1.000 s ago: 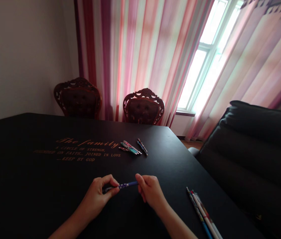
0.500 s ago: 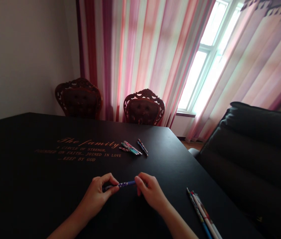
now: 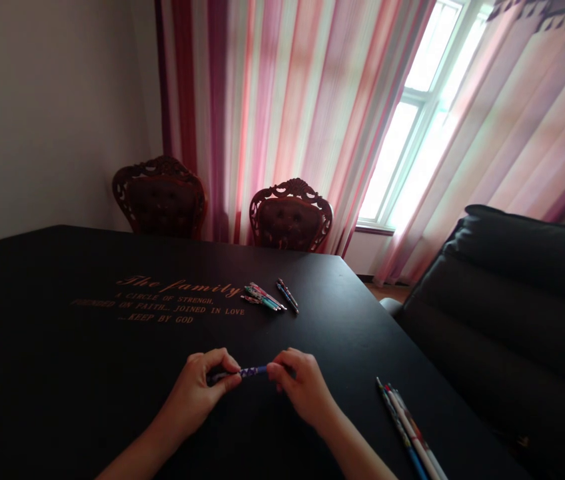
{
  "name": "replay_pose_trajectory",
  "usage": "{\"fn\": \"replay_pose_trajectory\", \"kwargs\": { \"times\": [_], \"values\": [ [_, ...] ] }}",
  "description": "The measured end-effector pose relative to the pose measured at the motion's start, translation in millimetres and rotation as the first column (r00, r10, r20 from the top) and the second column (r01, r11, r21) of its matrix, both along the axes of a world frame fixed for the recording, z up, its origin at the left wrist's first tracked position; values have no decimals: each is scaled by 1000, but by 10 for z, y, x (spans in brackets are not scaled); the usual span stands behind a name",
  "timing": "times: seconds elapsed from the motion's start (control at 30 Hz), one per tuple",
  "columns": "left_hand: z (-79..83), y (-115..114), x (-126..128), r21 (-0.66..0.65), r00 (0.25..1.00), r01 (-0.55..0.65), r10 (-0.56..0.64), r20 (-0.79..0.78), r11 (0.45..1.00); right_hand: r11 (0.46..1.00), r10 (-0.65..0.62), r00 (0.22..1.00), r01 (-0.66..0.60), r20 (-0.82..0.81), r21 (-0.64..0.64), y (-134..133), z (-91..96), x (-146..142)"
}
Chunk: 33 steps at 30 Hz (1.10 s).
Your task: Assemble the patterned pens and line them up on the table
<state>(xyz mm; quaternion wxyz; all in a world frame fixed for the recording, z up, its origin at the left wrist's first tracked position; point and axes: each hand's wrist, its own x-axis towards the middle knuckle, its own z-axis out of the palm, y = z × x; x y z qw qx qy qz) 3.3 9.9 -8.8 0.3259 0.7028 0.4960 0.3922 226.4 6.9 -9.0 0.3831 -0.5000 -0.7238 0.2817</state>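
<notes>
A slim purple pen (image 3: 252, 371) with a white pattern lies crosswise between my two hands, just over the dark table (image 3: 187, 427). My left hand (image 3: 207, 383) pinches its patterned left part between thumb and forefinger. On its plain purple right end, the thumb and fingers of my right hand (image 3: 300, 380) are closed, hiding the tip. Beyond my hands lies a bunch of colourful pens (image 3: 264, 298), with a pair of dark pens (image 3: 287, 296) just right of it.
Several long pens or pencils (image 3: 410, 430) lie near the table's right edge. Gold lettering (image 3: 177, 287) marks the tabletop at left. Two carved chairs (image 3: 160, 200) stand behind the table, and a black leather seat (image 3: 527, 320) is at right.
My right hand has shifted slightly left along the pen, so less of its plain purple end shows. The left hand keeps its pinch almost unchanged.
</notes>
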Motion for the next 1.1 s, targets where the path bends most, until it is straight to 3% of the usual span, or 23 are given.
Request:
{"fn": "replay_pose_trajectory", "kwargs": {
  "times": [0.1,0.27,0.53,0.6,0.67,0.8,0.9,1.03,1.1],
  "values": [
    [-15,2,-5,1,999,-20,20,-33,1000,998,22,999,-24,-34,-61,-9,0,-9],
    [2,-16,11,-15,999,-22,22,-37,1000,1000,13,996,-11,-93,19,-4,26,-7],
    [38,-47,30,91,998,0,6,-63,996,987,-77,990,59,-120,-148,18,-50,-74],
    [49,-39,23,66,1000,-8,6,18,998,986,-89,979,60,-183,-154,28,-30,-64],
    [57,-10,9,-7,976,-46,47,211,999,988,-90,963,54,-253,-146,32,13,-42],
    [41,76,-23,-237,762,-57,196,618,970,993,-72,955,41,-286,-112,-9,102,-36],
    [21,95,-6,-298,644,40,204,738,954,995,-57,968,35,-245,-92,-72,99,-120],
    [33,62,40,-291,718,-24,219,661,956,995,-44,975,25,-216,-92,-118,80,-243],
    [53,51,33,-265,750,-81,233,619,961,997,-66,975,54,-211,-61,-111,163,-215]
  ]
}}
